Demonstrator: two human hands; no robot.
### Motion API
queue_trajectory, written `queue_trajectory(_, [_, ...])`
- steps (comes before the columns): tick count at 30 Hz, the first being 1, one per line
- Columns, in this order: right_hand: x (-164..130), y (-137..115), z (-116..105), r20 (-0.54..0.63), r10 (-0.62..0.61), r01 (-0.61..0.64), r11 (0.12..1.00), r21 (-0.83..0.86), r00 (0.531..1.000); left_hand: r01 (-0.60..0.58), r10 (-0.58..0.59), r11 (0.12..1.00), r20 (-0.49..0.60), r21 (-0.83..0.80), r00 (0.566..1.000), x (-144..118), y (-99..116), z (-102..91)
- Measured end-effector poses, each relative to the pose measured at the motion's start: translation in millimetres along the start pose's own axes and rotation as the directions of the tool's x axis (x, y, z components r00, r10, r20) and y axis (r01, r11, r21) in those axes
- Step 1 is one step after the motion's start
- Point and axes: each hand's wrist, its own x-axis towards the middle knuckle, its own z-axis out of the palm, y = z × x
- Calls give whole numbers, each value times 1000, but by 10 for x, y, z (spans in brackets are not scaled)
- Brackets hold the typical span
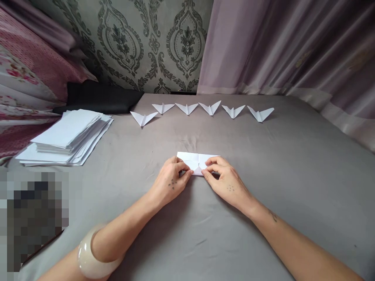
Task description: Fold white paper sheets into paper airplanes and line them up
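Paper (195, 160), partly folded, lies flat on the grey bed sheet (293, 164) in front of me, both hands on its near edge. My left hand (171, 181) pinches its left corner with curled fingers, and my right hand (224, 179) presses the right corner between thumb and forefinger. Judging by its shape, this sheet is only a few folds in, not yet winged. Six finished paper planes (209, 107) sit in a row further up the bed, well apart from my hands. To my left a thick stack of blank sheets (67, 136) waits, so much remains unfolded.
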Motion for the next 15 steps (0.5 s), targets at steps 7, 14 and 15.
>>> queue_trajectory(7, [-5,-10,-42,34,54,-55,997,48,998,39,-39,999,23,-28,999,-4,-16,-4])
queue_trajectory(14, [-1,-23,-53,49,75,-78,995,55,996,56,-54,997,27,-55,998,-7,5,-25])
queue_trajectory(15, [3,-27,-45,42,81,-83,995,49,996,60,-59,997,28,-57,998,-4,9,-25])
